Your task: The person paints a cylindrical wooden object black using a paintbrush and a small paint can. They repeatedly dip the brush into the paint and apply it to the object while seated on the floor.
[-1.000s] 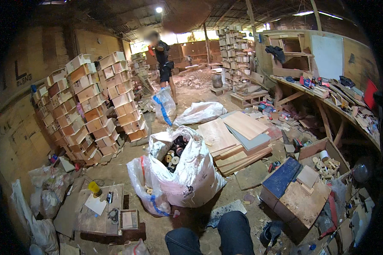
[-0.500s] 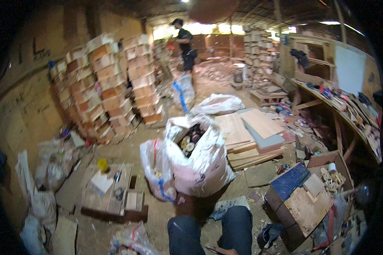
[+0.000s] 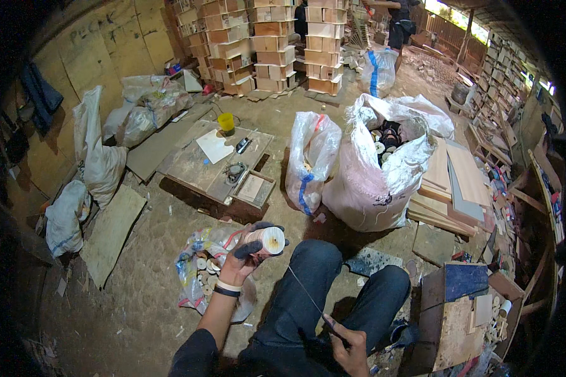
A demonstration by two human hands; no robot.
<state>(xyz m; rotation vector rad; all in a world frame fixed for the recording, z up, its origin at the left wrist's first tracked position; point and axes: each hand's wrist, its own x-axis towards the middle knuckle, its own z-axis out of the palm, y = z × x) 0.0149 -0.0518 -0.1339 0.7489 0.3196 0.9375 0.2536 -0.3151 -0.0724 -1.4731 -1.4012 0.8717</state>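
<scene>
My left hand (image 3: 238, 262), its fingers dark with a covering or stain, grips a pale cylinder (image 3: 272, 240) that resembles a stack of round wooden discs. One flat end, with a brown mark at its centre, faces right. Low in the view, my right hand (image 3: 351, 349) is closed around the dark handle of a long thin metal rod (image 3: 305, 290). The rod's tip points up and left over my thigh, apart from the cylinder. Under my left hand lies an open clear plastic bag (image 3: 188, 276) holding several round wooden pieces.
A low wooden table (image 3: 188, 164) bears a yellow cup (image 3: 226, 122). A large white sack (image 3: 371, 188) and a clear bag (image 3: 305, 169) stand ahead. A wooden box (image 3: 435, 308) is by my right knee. Stacked wooden boxes (image 3: 273, 44) and another person (image 3: 399, 25) are farther back.
The view has tilted down and swung left. My left hand with the pale cylinder has come into sight, and my right hand with the rod shows more fully.
</scene>
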